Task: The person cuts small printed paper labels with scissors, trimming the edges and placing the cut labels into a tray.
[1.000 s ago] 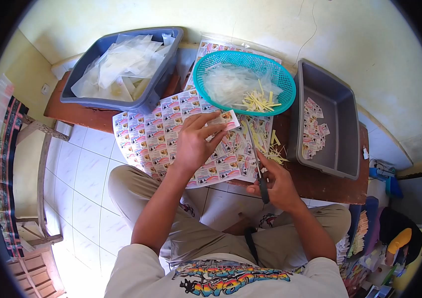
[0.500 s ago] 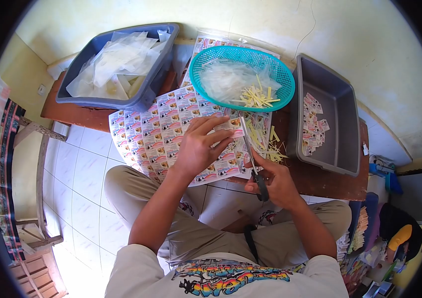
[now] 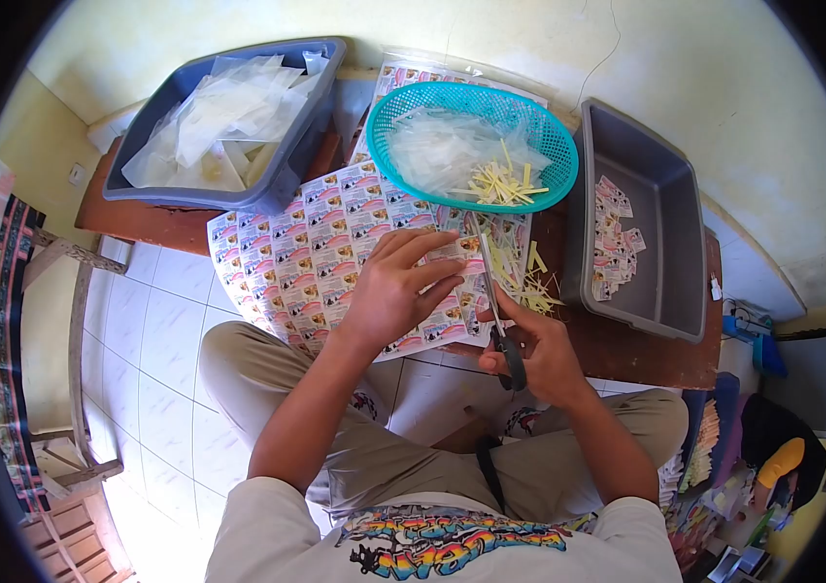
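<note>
My right hand (image 3: 547, 358) holds a pair of scissors (image 3: 511, 360) by the black handles, with the long metal blades pointing up and away from me. Just left of the blades, my left hand (image 3: 386, 290) is bent over the printed sheet (image 3: 320, 243), its fingers closed around a small, pale, printed piece that they largely cover. Rows of repeated small labels fill the sheet, which hangs over the bench's front edge. Thin yellowish strips (image 3: 529, 282) lie scattered to the right of the blades.
A turquoise basket (image 3: 403, 189) at the back holds clear plastic pieces and yellow strips. On the left, a blue-grey tub (image 3: 277, 175) holds translucent bags. The grey tray (image 3: 665, 243) on the right contains cut labels (image 3: 614, 238). At far right, another person's yellow sleeve (image 3: 780, 462) shows.
The fingers of my left hand have shifted slightly over the small piece, and less of it shows. The scissors stay close beside it, their blades looking closer together. The view has shifted slightly.
</note>
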`<state>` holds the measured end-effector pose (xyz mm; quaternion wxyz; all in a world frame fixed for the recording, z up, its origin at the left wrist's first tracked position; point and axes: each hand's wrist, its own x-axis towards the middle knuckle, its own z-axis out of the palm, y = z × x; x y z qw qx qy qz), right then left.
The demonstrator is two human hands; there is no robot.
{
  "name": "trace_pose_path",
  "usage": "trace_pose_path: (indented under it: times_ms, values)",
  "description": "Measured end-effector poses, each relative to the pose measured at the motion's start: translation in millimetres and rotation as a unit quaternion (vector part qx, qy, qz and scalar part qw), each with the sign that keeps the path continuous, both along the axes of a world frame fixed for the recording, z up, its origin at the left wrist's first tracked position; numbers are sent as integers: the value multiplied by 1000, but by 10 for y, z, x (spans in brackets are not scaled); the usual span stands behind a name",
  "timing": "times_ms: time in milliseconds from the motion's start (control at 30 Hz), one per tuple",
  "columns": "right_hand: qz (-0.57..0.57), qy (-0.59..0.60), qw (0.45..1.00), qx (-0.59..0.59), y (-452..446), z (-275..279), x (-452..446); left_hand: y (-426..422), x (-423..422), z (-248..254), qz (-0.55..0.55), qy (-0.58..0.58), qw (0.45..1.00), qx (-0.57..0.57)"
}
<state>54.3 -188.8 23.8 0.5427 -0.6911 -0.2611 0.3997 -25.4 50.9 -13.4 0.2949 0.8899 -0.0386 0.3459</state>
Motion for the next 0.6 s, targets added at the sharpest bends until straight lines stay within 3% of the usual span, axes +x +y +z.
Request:
trace_pose_path:
  times_ms: [600]
  values:
    - [-1,-4,1000,-2,28,-8,-40,5,0,-16,3,0,1000,4]
